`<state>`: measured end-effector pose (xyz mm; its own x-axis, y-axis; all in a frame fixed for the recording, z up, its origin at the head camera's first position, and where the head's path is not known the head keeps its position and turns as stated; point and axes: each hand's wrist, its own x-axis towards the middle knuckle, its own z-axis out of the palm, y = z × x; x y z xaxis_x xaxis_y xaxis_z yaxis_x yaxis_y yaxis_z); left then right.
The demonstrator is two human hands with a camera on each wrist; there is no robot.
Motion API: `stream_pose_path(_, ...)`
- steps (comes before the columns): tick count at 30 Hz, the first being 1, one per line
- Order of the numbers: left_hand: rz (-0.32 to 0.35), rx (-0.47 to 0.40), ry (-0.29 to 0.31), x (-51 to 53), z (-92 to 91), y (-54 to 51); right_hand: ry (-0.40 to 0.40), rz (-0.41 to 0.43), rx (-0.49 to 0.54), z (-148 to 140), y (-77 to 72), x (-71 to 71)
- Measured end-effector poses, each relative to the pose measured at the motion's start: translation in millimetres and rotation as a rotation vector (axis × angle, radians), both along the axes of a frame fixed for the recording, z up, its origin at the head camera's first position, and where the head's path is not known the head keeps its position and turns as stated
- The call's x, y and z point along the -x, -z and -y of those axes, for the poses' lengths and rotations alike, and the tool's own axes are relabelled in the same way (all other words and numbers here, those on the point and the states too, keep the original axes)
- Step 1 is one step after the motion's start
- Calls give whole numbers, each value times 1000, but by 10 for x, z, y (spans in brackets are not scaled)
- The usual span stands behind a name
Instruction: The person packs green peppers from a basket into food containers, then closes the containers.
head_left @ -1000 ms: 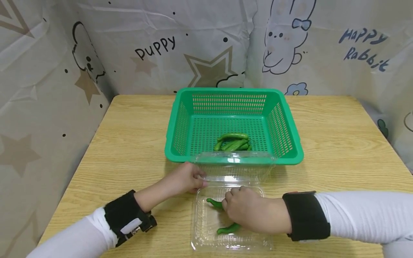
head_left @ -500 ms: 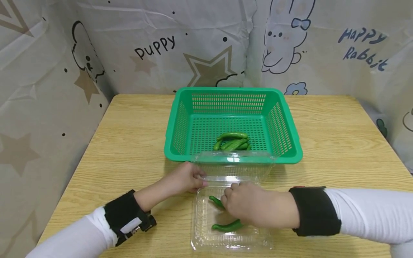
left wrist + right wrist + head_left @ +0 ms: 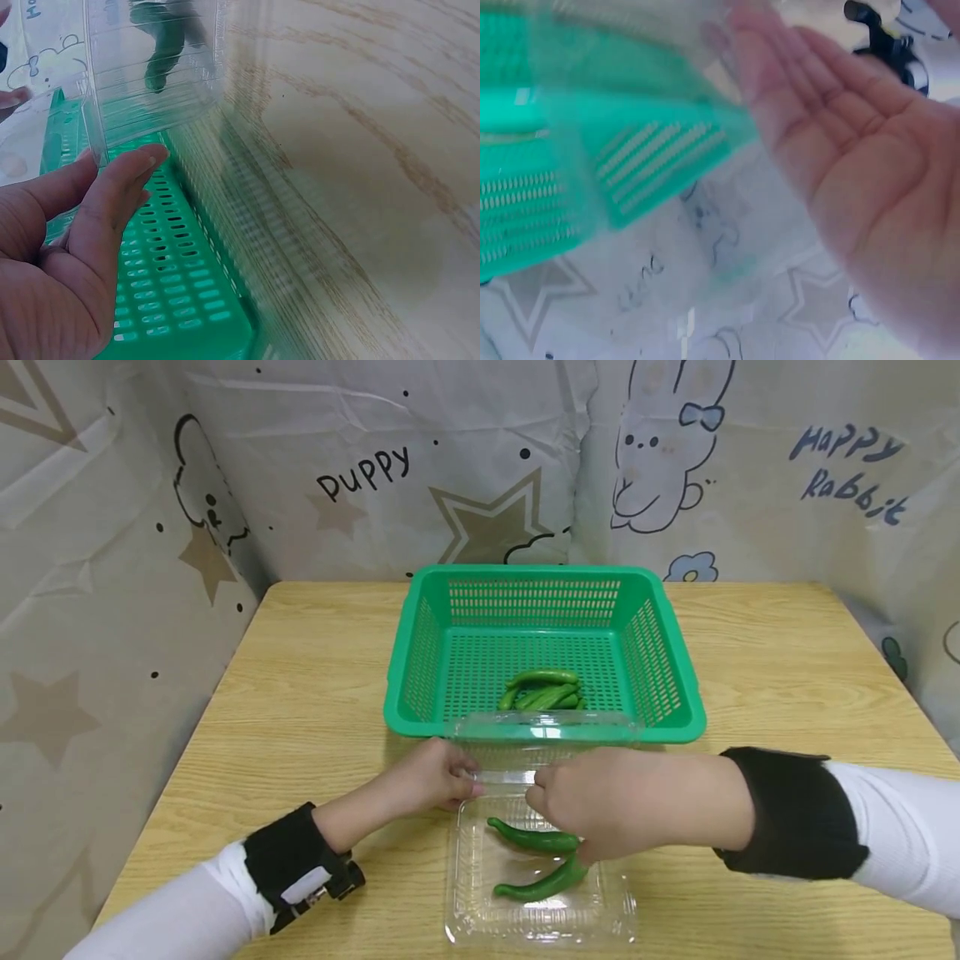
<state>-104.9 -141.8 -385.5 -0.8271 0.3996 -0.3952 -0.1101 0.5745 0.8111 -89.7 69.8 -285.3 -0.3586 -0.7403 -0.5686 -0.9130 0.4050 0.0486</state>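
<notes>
2 peppers in the container, before the basket with more peppers inside.

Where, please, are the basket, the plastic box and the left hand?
Basket [image 3: 532, 572]: head view, on its far rim.
Plastic box [image 3: 540, 935]: head view, on its near rim.
Left hand [image 3: 432, 775]: head view, mid-hand.

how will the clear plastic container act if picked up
The clear plastic container probably flexes: its ribbed walls look thin. It's likely light for its size, with two green peppers inside. Its raised lid may swing, apparently hinged at the back.
</notes>
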Motion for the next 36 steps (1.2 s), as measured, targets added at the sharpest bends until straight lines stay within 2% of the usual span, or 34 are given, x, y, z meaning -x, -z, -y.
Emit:
stream_pose_path(5, 1, -7, -5, 6, 7, 7, 16, 48, 4, -34, -198, 109)
stream_pose_path(9, -10, -7, 8, 4, 6, 4, 58, 92, 48, -78, -338, 173)
stream_pose_path(13, -14, -10, 16, 7, 2, 7, 92, 119, 138, -136, -492, 243)
stream_pose_path(21, 17, -17, -7, -5, 6, 1, 80, 144, 320, -203, -762, 379)
stream_pose_path(29, 14, -27, 2, -1, 10, 9, 34, 173, 460, -253, -909, 637)
stream_pose_path(36, 2, -24, 15, 13, 7, 20, 107, 172, 477, -195, -946, 946)
